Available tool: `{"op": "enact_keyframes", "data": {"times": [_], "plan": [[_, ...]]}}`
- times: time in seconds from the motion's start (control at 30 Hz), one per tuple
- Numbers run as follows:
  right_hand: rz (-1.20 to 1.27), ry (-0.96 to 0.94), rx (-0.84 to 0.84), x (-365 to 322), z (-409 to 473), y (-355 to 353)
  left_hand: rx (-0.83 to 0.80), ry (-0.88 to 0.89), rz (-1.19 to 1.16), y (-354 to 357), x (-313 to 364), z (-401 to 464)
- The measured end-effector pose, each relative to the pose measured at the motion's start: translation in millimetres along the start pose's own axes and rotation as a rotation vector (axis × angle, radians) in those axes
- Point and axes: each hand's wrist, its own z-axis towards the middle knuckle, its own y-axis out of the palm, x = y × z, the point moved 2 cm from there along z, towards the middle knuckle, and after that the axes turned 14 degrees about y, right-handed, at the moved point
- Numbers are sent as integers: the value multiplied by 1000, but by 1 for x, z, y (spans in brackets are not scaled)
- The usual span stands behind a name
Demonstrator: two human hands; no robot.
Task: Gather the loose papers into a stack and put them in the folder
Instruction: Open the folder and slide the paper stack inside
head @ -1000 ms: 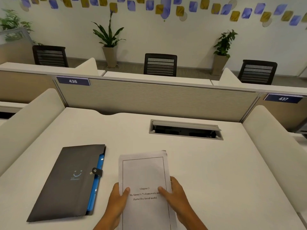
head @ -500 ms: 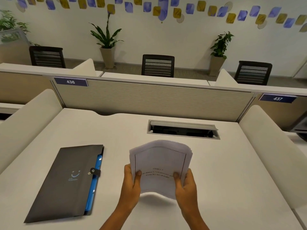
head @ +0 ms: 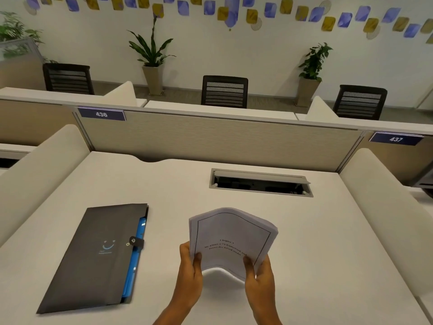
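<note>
A stack of white papers (head: 232, 240) with a printed chapter title is held up off the desk, bowed in the middle and tilted a little to the right. My left hand (head: 189, 268) grips its lower left edge, thumb on the front sheet. My right hand (head: 259, 275) grips its lower right edge the same way. To the left, a dark grey folder (head: 98, 256) lies flat on the white desk (head: 316, 254), fastened with a snap strap, with blue inner sleeves showing along its right side.
An open cable tray slot (head: 260, 181) is set into the desk behind the papers. A beige partition (head: 210, 139) runs along the far edge, and padded dividers (head: 42, 170) flank both sides. Chairs and potted plants stand beyond.
The papers lay flat on the desk under both hands a second ago. Both hands then picked the stack up, and it now stands bowed and tilted slightly right.
</note>
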Motion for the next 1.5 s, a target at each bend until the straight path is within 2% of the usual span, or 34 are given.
{"op": "enact_keyframes", "data": {"times": [0.37,0.43,0.53,0.63,0.73,1.0,1.1,1.33,1.5], "plan": [[-83,62,-26,2,10,4,-97,-54,85,-19,-22,1],[-86,88,-2,6,17,-3,-17,-17,276,-43,-31,5],[-119,191,41,22,27,-16,151,7,714,-93,-44,10],[-194,301,-8,45,35,-28,134,-133,1015,-138,-58,14],[-134,398,-10,65,34,-36,70,-245,1126,-168,-71,14],[-107,423,-46,67,28,-43,-20,-341,1173,-179,-80,26],[-82,426,-67,54,24,-48,46,-382,1068,-181,-73,28],[49,440,-154,6,17,-56,28,-283,1004,-192,-50,38],[87,367,-350,-40,10,-49,-49,-178,918,-175,-17,39]]}}
